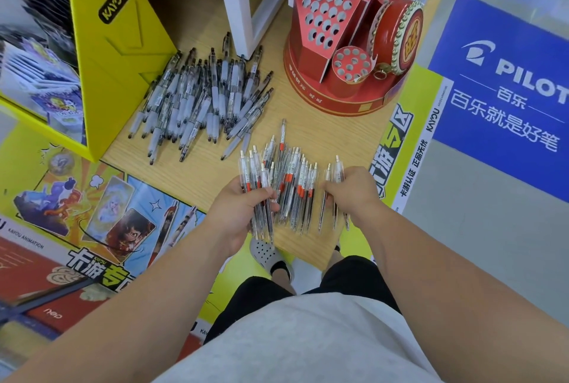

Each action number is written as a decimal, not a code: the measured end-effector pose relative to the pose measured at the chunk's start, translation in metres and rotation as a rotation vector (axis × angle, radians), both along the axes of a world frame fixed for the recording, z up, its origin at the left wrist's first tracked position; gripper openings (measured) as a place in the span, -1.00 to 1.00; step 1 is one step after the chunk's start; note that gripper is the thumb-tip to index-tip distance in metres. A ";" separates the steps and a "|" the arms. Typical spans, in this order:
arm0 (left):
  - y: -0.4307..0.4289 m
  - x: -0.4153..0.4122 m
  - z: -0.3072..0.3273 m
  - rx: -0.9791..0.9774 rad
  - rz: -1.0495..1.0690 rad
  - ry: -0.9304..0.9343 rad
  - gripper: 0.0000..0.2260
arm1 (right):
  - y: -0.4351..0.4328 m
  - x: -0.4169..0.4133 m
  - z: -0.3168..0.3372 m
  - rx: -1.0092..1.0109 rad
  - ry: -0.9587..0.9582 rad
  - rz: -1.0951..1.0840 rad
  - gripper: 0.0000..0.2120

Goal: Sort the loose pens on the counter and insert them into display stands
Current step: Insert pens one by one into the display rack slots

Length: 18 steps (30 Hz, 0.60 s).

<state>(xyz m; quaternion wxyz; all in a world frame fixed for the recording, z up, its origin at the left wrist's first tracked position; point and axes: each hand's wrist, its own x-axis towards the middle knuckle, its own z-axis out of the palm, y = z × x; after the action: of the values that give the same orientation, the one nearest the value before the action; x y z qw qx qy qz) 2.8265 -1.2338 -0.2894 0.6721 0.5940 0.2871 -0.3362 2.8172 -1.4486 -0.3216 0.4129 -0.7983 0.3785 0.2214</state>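
Fingers (271, 197) of left hand (237, 207), right hand (351, 188) grip clear red-banded pens (257, 173).

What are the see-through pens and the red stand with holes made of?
The pens look like clear, shiny plastic: the ink tubes show through. The red stand is probably printed cardboard, matte, with flat folded panels and punched holes.
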 end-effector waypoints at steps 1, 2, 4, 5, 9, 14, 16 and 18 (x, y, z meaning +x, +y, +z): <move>-0.001 0.001 0.001 -0.003 0.000 0.000 -0.85 | -0.003 -0.001 0.004 0.080 -0.026 -0.063 -0.66; -0.002 0.002 0.003 -0.009 -0.001 -0.001 -0.86 | -0.005 -0.002 0.010 0.176 -0.058 -0.102 -0.68; -0.006 0.004 0.006 -0.033 -0.010 -0.004 -0.86 | -0.002 0.001 0.030 0.380 -0.109 -0.105 -0.73; -0.009 0.005 0.008 -0.050 -0.011 -0.004 -0.87 | 0.002 0.003 0.040 0.453 -0.116 -0.086 -0.71; -0.025 0.006 0.019 -0.238 0.012 0.036 -0.80 | 0.030 0.014 0.074 0.478 -0.156 -0.004 -0.79; -0.041 0.011 0.032 -0.465 0.080 0.090 -0.55 | 0.046 0.023 0.105 0.203 -0.276 0.198 -0.85; -0.041 0.012 0.036 -0.492 0.088 0.063 -0.57 | 0.049 0.025 0.111 0.104 -0.334 0.300 -0.86; -0.041 0.014 0.037 -0.509 0.103 0.045 -0.63 | 0.051 0.027 0.114 0.071 -0.334 0.335 -0.80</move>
<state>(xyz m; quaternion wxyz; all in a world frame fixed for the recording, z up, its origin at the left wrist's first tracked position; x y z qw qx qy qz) 2.8405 -1.2747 -0.2520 0.8096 0.3826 0.2380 -0.3762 2.8440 -1.3974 -0.2080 0.4550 -0.8604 0.1594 0.1649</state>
